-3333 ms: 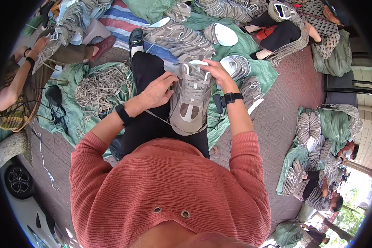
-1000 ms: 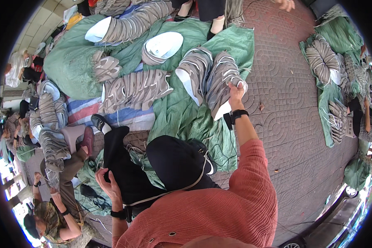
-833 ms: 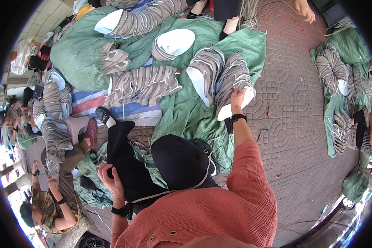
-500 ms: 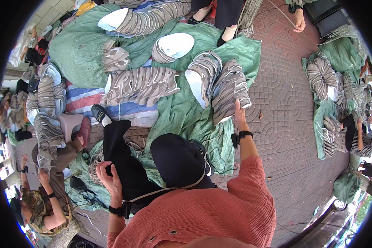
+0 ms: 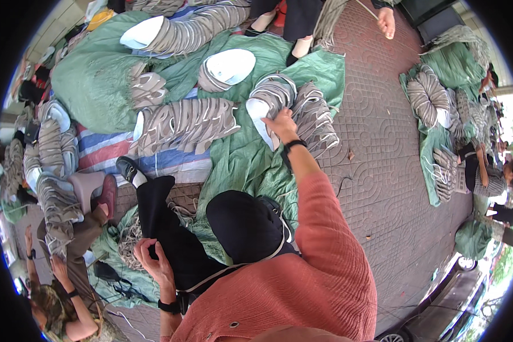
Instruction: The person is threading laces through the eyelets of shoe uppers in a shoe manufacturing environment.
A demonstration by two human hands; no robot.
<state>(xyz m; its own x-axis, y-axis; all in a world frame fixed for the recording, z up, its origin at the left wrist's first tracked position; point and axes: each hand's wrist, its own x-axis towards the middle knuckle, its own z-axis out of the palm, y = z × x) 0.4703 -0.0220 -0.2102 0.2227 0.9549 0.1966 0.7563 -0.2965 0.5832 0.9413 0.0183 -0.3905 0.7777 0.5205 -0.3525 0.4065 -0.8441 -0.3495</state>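
Note:
On the ground cloth in front of me lie two bundles of nested grey-brown shoe uppers with white linings. My right hand (image 5: 282, 125) is at the near right side of the left bundle (image 5: 275, 91), thumb spread away from the fingers over its white lining. Just right of that hand lies the other bundle (image 5: 316, 117). Low on the left, by my black-trousered leg, my left hand (image 5: 154, 261) is raised with its fingers curled around something dark that I cannot make out.
A long row of uppers (image 5: 185, 126) lies on a striped sheet (image 5: 174, 165). Beyond it are a bulging green sack (image 5: 91, 80) and a white-lined bundle (image 5: 228, 67). A co-worker (image 5: 68, 302) sits at left; another's hand (image 5: 386, 23) shows at top right. More bundles (image 5: 427, 97) lie right.
My right hand has moved left from the right bundle to the left one. My left hand stays curled in nearly the same place. The whole view has shifted slightly.

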